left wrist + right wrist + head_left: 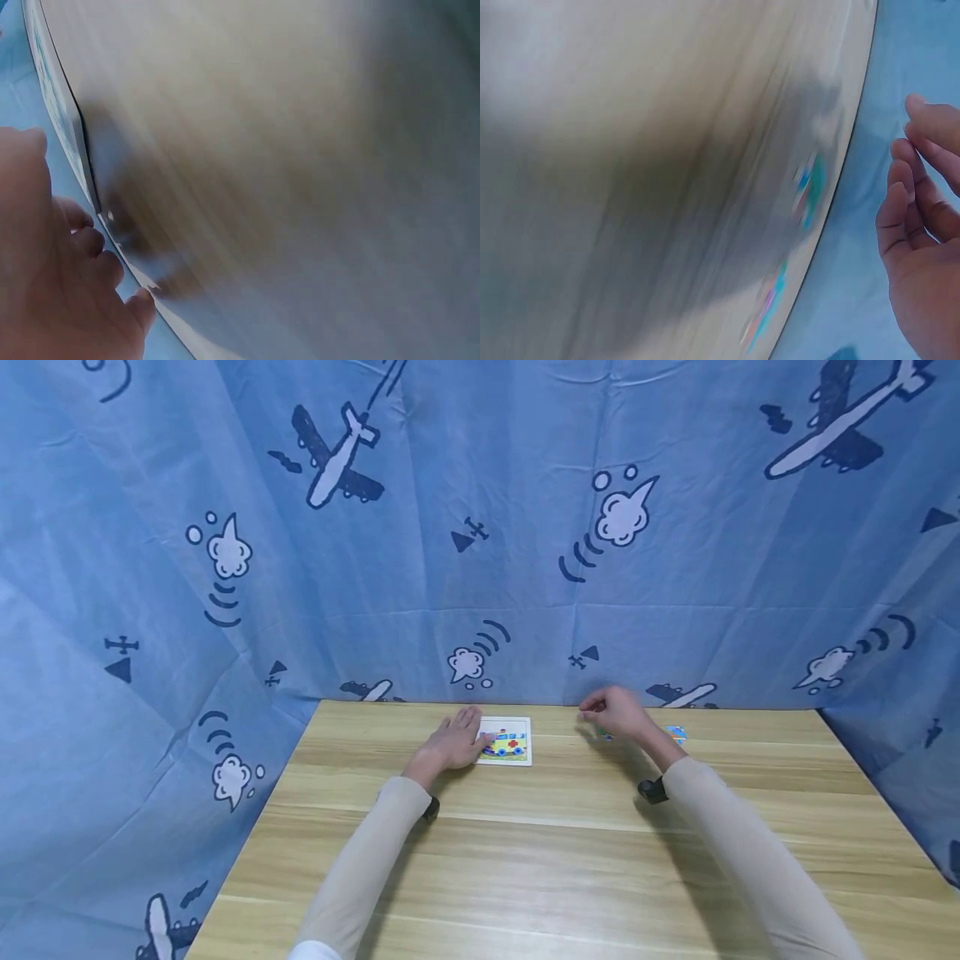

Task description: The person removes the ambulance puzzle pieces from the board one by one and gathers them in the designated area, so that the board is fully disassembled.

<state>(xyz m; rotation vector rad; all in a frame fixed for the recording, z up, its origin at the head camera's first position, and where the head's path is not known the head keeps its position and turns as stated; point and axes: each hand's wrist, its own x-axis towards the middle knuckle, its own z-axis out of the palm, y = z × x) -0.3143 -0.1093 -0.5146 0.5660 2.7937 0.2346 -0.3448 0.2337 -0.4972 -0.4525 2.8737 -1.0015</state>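
Note:
My left hand (453,741) rests at the left side of a small white-framed picture puzzle (529,743), with its thumb over the picture. A yellow ambulance with a red cross shows in the lower part; the upper part is white. In the left wrist view the puzzle's edge (76,127) runs beyond the fingers. My right hand (618,710) hovers right of the puzzle, above a colourful puzzle piece (606,735) that it partly covers. Its fingers curve loosely towards the thumb, and nothing shows between them in the right wrist view.
More colourful pieces (676,733) lie to the right, past the right wrist. The wooden table (540,868) ends at a blue curtain (517,568) close behind both hands. The curtain also hangs along the left and right sides.

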